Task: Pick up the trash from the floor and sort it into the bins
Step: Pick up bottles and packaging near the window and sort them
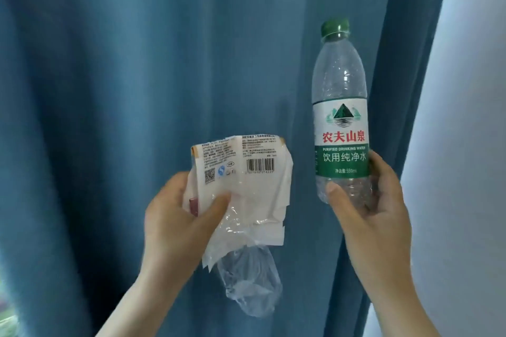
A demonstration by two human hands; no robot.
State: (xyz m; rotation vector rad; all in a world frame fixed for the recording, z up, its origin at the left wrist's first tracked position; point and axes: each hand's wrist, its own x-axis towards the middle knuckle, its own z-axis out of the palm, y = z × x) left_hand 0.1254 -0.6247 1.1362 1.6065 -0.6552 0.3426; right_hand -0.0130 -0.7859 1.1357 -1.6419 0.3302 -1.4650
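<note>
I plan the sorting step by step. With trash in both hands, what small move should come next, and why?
Probably turn away from the curtain to look for the bins: the left hand grips a crumpled wrapper, the right hand grips a capped plastic bottle, so neither is free, and no bin is in view.

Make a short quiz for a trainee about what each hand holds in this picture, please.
1. True or false: the plastic bottle in the right hand has no cap.
2. What does the left hand hold? A. a crumpled white wrapper with a barcode; B. a metal can; C. a glass jar.
3. Fill in the missing word: behind both hands hangs a ____ curtain.

Key: 1. False, the green cap is on. 2. A. 3. blue.
</note>
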